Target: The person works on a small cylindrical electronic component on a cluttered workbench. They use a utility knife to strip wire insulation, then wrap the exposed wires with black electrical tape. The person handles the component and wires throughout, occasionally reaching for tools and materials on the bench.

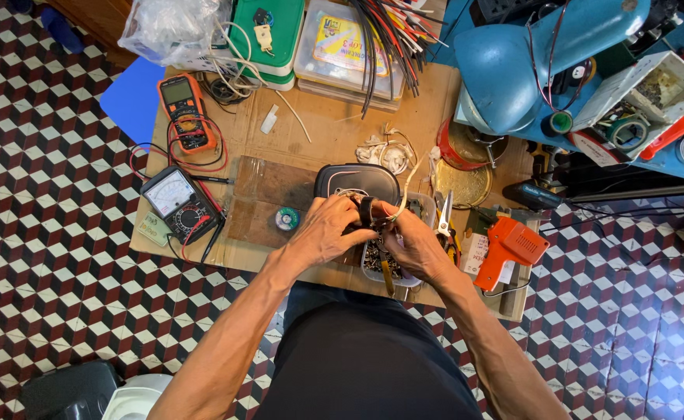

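Observation:
My left hand (325, 230) and my right hand (416, 241) meet over a low cardboard-topped workbench (326, 132). Together they grip a small black part (366, 210) with a pale cable (410, 177) running up from it. The left fingers wrap the part from the left, the right fingers pinch it from the right. Just behind the hands lies a black rounded device shell (356, 180). Below the hands sits a clear tray of small metal parts (381, 264). A small solder spool (286, 219) rests left of my left hand.
An orange digital multimeter (186, 110) and a black analog meter (177, 199) lie at the left with red leads. An orange soldering gun (511, 247) and pliers (444, 219) are at the right. Plastic boxes (342, 47), wire bundles and a blue lamp (528, 54) crowd the back. Patterned tile floor surrounds.

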